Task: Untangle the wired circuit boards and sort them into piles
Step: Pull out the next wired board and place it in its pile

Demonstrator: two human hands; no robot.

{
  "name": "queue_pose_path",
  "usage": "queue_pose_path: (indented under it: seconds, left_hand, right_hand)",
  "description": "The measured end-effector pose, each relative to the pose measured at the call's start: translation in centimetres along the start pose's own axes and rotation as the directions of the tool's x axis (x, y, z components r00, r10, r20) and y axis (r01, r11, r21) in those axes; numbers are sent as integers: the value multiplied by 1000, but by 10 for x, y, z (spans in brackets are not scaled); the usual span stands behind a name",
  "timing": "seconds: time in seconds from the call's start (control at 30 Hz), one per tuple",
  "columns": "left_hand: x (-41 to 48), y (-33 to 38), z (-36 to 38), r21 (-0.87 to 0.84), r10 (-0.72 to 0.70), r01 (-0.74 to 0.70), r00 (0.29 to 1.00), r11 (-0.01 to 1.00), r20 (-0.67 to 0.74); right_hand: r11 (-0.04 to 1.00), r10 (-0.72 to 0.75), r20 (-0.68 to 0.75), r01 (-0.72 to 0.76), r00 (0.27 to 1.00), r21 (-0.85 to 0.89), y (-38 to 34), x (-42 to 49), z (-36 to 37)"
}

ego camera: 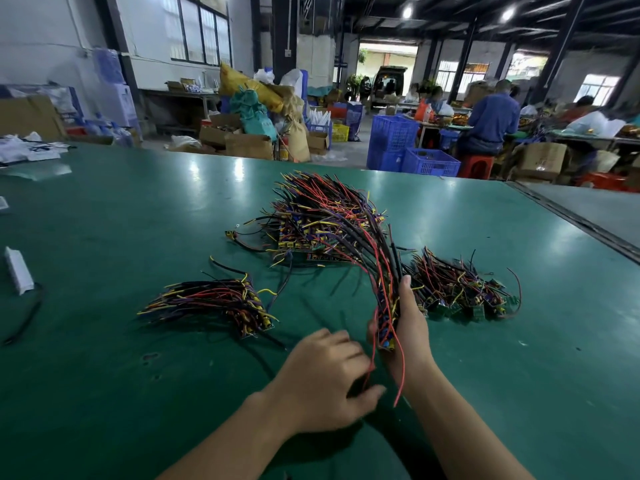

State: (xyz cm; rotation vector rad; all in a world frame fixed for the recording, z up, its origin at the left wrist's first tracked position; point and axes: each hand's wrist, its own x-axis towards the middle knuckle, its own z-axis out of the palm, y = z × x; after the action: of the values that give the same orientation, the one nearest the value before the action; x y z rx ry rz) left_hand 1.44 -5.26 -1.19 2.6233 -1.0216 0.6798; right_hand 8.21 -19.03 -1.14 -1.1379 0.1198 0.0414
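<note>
A big tangled heap of wired circuit boards (322, 220) lies mid-table, its red, black, purple and yellow wires fanning up and back. A sorted pile (221, 303) lies to the left and a smaller pile with green boards (460, 292) to the right. My right hand (410, 327) grips a stack of boards (386, 323) whose wires rise toward the heap. My left hand (329, 379) sits just left of it, thumb and fingers pinching a loose red wire (371, 365) that hangs from the stack.
The green table (104, 341) has a white bracket (17, 270) and a black cable (27, 317) at its left edge, papers at the far left. A seam (571, 220) runs along the right. Blue crates, boxes and seated people are beyond the table.
</note>
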Motion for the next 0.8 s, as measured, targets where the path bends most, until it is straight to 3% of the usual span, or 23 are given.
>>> queue_pose_path:
  seconds: [0.07,0.17,0.23,0.33,0.4,0.47,0.53,0.6,0.63,0.7,0.73,0.8]
  left_hand:
    - [0,3,-4,-78,6,-2,998,997,55]
    - [0,5,-8,-217,148,-118,980,969,130]
    - [-1,6,-4,-216,183,-155,976,964,119]
    - [0,0,9,-179,77,-72,997,981,22]
    - [0,-5,16,-317,-121,102,992,943,-42]
    - [4,-9,20,-564,-420,327,907,759,-40]
    - [9,-14,18,-765,-654,452,754,459,53]
    - [11,-20,13,-903,-721,417,657,103,221]
    - [10,-24,9,-920,-718,392,641,6,269]
    - [8,-24,4,-902,-714,430,644,41,275]
    - [8,-23,4,-895,-749,440,615,68,246]
    - [12,-24,5,-915,-834,403,509,12,214]
  right_hand:
    - [1000,-12,-15,12,1000,6,-1,-1,-1]
    - [998,-64,-79,64,995,-1,-2,-1,-1]
    - [997,-75,-95,77,993,14,-2,-1,-1]
    - [996,-58,-59,62,997,61,-3,1,0]
    - [992,-44,3,43,999,122,-3,-1,1]
    - [993,-34,129,18,991,121,-2,-4,2]
    - [999,31,239,-32,970,0,-2,-8,3]
    - [979,114,316,-52,942,-198,-2,-12,3]
    - [956,140,353,-33,925,-292,-3,-14,4]
    - [916,145,429,43,892,-399,-2,-19,5]
    - [908,137,454,72,880,-414,-1,-21,5]
    - [903,145,488,87,861,-422,-1,-24,7]
